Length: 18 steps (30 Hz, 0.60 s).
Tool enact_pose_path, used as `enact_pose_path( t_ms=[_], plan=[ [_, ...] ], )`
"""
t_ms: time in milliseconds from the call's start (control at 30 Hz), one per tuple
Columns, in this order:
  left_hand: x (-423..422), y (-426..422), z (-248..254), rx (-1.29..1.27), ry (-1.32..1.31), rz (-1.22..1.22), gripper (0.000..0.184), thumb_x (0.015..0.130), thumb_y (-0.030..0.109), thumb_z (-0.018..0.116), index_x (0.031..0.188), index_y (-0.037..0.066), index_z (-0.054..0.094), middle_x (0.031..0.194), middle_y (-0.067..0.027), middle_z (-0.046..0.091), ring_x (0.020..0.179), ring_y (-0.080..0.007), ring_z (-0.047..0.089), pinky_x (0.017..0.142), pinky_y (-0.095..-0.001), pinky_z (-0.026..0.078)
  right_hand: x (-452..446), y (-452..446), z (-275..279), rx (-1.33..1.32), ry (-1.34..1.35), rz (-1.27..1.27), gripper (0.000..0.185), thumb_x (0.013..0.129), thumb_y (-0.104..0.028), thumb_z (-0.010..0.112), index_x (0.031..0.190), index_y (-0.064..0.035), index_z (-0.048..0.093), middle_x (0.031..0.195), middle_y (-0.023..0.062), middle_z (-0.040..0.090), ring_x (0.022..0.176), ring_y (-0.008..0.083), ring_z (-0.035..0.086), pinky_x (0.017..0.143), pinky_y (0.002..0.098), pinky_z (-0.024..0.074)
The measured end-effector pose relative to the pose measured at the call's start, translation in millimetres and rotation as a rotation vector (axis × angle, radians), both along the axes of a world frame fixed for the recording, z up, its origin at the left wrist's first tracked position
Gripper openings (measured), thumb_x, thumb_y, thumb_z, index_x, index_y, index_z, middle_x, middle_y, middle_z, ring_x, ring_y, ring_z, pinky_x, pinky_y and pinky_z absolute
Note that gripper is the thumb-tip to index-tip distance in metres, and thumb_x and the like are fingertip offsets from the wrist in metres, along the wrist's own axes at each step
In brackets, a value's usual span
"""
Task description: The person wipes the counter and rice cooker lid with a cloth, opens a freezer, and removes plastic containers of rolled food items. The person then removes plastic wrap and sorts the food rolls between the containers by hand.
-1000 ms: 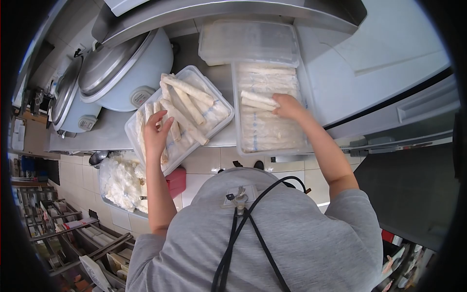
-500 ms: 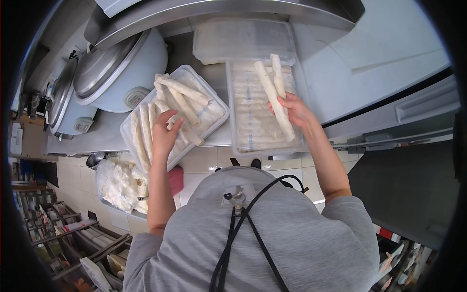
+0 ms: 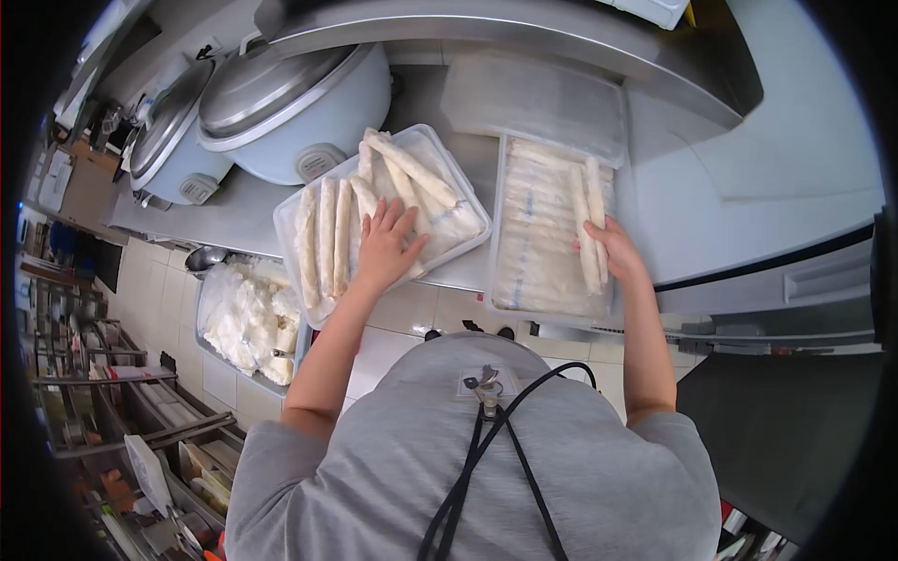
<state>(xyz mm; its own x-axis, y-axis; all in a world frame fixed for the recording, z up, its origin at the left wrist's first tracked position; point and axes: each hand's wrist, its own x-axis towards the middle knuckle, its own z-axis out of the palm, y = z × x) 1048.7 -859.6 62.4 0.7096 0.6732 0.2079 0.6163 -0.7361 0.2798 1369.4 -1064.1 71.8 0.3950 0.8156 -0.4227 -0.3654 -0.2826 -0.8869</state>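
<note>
My right hand (image 3: 615, 249) is closed around two long, pale sticks (image 3: 588, 224) that look like dough sticks. It holds them side by side at the right side of a plastic tub (image 3: 496, 234) packed with similar sticks under clear film with blue print. Over the left tub (image 3: 474, 201), my left hand (image 3: 382, 251) has its fingers spread on or just above loose sticks. Several sticks (image 3: 325, 234) lie in a row left of that hand, and others (image 3: 416, 168) cross each other beyond it. The left palm hides part of the sticks below.
Two large rice cookers (image 3: 290, 112) stand on the steel counter (image 3: 253, 220) at the back left. A translucent lid (image 3: 533, 98) lies behind the right tub. Below the counter edge, a container (image 3: 251, 323) holds white rice-like food. A steel shelf edge (image 3: 505, 28) overhangs the back.
My right hand has lowered the two sticks towards the right side of its tub. My left hand has moved right across the loose sticks and spread its fingers. The camera view has shifted.
</note>
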Motion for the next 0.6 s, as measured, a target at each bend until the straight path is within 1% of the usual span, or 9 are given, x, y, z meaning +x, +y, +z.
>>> enact_pose_path(
  t_ms=[133, 200, 300, 367, 400, 467, 500, 567, 600],
  plan=[
    [26, -1, -7, -0.005, -0.062, 0.163, 0.052, 0.084, 0.040, 0.049, 0.126, 0.010, 0.041, 0.136, -0.0168, 0.031, 0.129, -0.0313, 0.023, 0.103, -0.0497, 0.017, -5, -3, 5, -0.010, -0.002, -0.071, 0.038, 0.083, -0.014, 0.056, 0.114, 0.0027, 0.041, 0.096, 0.0117, 0.054, 0.076, 0.0198, 0.058, 0.068, 0.0308, 0.0498],
    [44, 2, -11, -0.025, -0.126, 0.204, 0.054, 0.084, 0.040, 0.047, 0.127, 0.007, 0.041, 0.135, -0.0181, 0.031, 0.128, -0.0342, 0.022, 0.102, -0.0535, 0.015, -6, -3, 3, -0.007, -0.005, -0.067, 0.037, 0.083, -0.014, 0.056, 0.113, 0.0027, 0.042, 0.094, 0.0113, 0.054, 0.075, 0.0195, 0.058, 0.067, 0.0303, 0.0497],
    [72, 6, -10, 0.117, -0.143, 0.312, 0.056, 0.084, 0.043, 0.045, 0.127, 0.008, 0.040, 0.136, -0.0174, 0.029, 0.128, -0.0375, 0.020, 0.101, -0.0569, 0.012, -6, -7, -5, -0.009, -0.003, -0.022, 0.036, 0.083, -0.013, 0.057, 0.112, 0.0030, 0.043, 0.089, 0.0104, 0.055, 0.074, 0.0183, 0.058, 0.065, 0.0294, 0.0495],
    [88, 6, 5, 0.300, -0.127, 0.289, 0.056, 0.084, 0.043, 0.045, 0.127, 0.008, 0.040, 0.137, -0.0144, 0.029, 0.128, -0.0390, 0.019, 0.101, -0.0583, 0.010, -8, -8, -9, -0.032, -0.018, -0.019, 0.035, 0.083, -0.013, 0.057, 0.111, 0.0025, 0.044, 0.088, 0.0099, 0.055, 0.073, 0.0174, 0.057, 0.065, 0.0289, 0.0492],
    [93, 9, 6, 0.307, -0.124, 0.308, 0.056, 0.084, 0.043, 0.045, 0.127, 0.008, 0.040, 0.137, -0.0144, 0.029, 0.128, -0.0390, 0.019, 0.101, -0.0583, 0.010, -10, -8, -10, -0.026, -0.018, 0.001, 0.035, 0.083, -0.013, 0.057, 0.111, 0.0025, 0.044, 0.088, 0.0099, 0.055, 0.073, 0.0174, 0.057, 0.065, 0.0289, 0.0492],
    [96, 15, 6, 0.294, -0.048, 0.140, 0.049, 0.081, 0.039, 0.050, 0.117, 0.006, 0.050, 0.130, -0.0142, 0.039, 0.124, -0.0374, 0.027, 0.101, -0.0558, 0.015, -12, -10, -11, -0.056, -0.001, -0.046, 0.035, 0.083, -0.014, 0.057, 0.111, 0.0017, 0.044, 0.087, 0.0092, 0.055, 0.072, 0.0170, 0.057, 0.065, 0.0286, 0.0491],
    [93, 20, 8, 0.299, -0.045, 0.156, 0.049, 0.081, 0.039, 0.050, 0.117, 0.006, 0.050, 0.130, -0.0142, 0.039, 0.124, -0.0374, 0.027, 0.101, -0.0558, 0.015, -13, -10, -12, -0.051, -0.001, -0.029, 0.035, 0.083, -0.014, 0.057, 0.111, 0.0017, 0.044, 0.087, 0.0092, 0.055, 0.072, 0.0170, 0.057, 0.065, 0.0286, 0.0491],
    [87, 28, 17, -0.056, 0.094, 0.030, 0.039, 0.077, 0.035, 0.055, 0.101, 0.004, 0.058, 0.118, -0.0143, 0.049, 0.117, -0.0348, 0.037, 0.099, -0.0498, 0.023, -13, -12, -13, -0.033, 0.002, -0.080, 0.035, 0.083, -0.014, 0.058, 0.111, 0.0012, 0.044, 0.086, 0.0083, 0.056, 0.070, 0.0167, 0.057, 0.065, 0.0288, 0.0492],
    [81, 31, 15, -0.050, 0.095, 0.041, 0.039, 0.077, 0.035, 0.055, 0.101, 0.004, 0.058, 0.118, -0.0143, 0.049, 0.117, -0.0348, 0.037, 0.099, -0.0498, 0.023, -13, -12, -13, -0.027, 0.003, -0.070, 0.035, 0.083, -0.014, 0.058, 0.111, 0.0012, 0.044, 0.086, 0.0083, 0.056, 0.070, 0.0167, 0.057, 0.065, 0.0288, 0.0492]
  ],
)
